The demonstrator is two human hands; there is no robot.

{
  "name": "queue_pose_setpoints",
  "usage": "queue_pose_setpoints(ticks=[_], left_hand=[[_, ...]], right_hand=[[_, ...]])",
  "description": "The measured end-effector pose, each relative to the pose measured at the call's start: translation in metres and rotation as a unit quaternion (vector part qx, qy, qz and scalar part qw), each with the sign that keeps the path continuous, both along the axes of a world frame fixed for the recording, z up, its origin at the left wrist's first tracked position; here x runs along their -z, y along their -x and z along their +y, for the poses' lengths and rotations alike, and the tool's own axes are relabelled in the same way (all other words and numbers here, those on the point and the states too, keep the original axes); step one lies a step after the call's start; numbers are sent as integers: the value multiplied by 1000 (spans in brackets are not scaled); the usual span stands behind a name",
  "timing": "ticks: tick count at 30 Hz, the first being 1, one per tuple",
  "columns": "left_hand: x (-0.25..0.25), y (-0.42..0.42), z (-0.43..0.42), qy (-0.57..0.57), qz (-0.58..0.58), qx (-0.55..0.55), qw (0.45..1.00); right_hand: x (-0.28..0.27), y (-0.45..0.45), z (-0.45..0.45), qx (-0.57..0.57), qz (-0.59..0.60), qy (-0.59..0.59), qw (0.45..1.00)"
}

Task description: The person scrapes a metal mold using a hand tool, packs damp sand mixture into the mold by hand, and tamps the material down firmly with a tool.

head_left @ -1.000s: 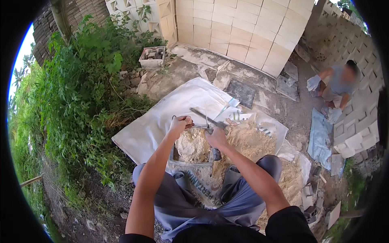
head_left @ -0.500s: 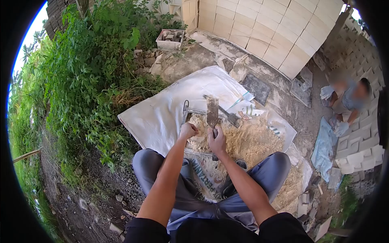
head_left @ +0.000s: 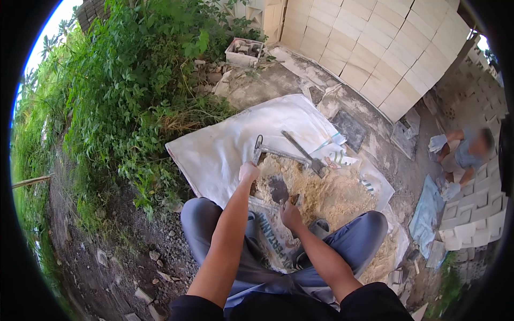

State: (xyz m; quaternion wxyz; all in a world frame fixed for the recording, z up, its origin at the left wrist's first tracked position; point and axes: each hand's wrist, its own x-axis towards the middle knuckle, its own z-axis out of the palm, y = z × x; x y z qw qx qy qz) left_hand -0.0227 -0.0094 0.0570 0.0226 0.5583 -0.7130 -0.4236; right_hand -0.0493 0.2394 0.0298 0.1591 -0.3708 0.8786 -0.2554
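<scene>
My left hand (head_left: pixel 249 172) is closed at the left side of a metal frame (head_left: pixel 284 152) that holds pale, sandy powder (head_left: pixel 300 179). In my right hand (head_left: pixel 290 215) is a trowel (head_left: pixel 278 188), its dark, dusty blade low over the powder inside the frame. I cannot tell whether the blade touches the powder. A metal loop (head_left: pixel 259 141) stands at the frame's far left corner. Across the far edge lies a long-handled tool with a flat blade (head_left: pixel 317 167). More powder is heaped to the right of the frame.
A white sack sheet (head_left: pixel 219 142) lies beneath everything, between my bent knees. Pale blocks (head_left: pixel 375 59) are stacked behind. At the right another person (head_left: pixel 468 152) in white gloves sits near a blue sheet (head_left: pixel 424 211). Plants (head_left: pixel 123 101) crowd the left; a box (head_left: pixel 244 52) stands behind.
The trowel has swung from upright down to the powder, my right hand dropping with it. My left hand has moved from over the powder to the frame's left side. The view has shifted slightly.
</scene>
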Motion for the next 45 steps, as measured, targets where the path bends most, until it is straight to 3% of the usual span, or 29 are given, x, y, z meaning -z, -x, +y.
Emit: queue_pose_setpoints(ticks=[2,9,13,16,18,20,22,24,26,33,37,40,45], left_hand=[[11,-4,6,3,-44,78,996],[11,-5,5,32,1,97,995],[-5,-9,11,56,2,107,993],[-11,-14,30,76,-11,126,989],[5,-18,50,340,-37,248,906],[11,-18,78,414,5,308,857],[18,-11,104,418,45,378,825],[23,5,115,420,77,440,790],[31,18,121,410,67,590,693],[39,57,120,407,107,520,743],[37,64,114,409,95,519,745],[43,74,107,383,112,465,790],[16,59,103,389,28,435,812]], right_hand=[[-11,-3,3,9,-17,1,1000],[-16,-4,11,-32,-2,-39,999],[-16,5,3,-23,-19,19,999],[-21,20,2,7,41,55,998],[-19,35,4,124,42,57,990],[-16,48,11,167,12,50,985],[-11,56,16,314,-46,13,948],[3,67,24,353,-72,-47,932],[22,70,41,393,-93,-117,908],[53,63,70,397,-168,-189,882],[73,53,64,378,-164,-142,900],[71,57,55,362,-157,-121,911],[62,55,46,354,-173,-129,910]])
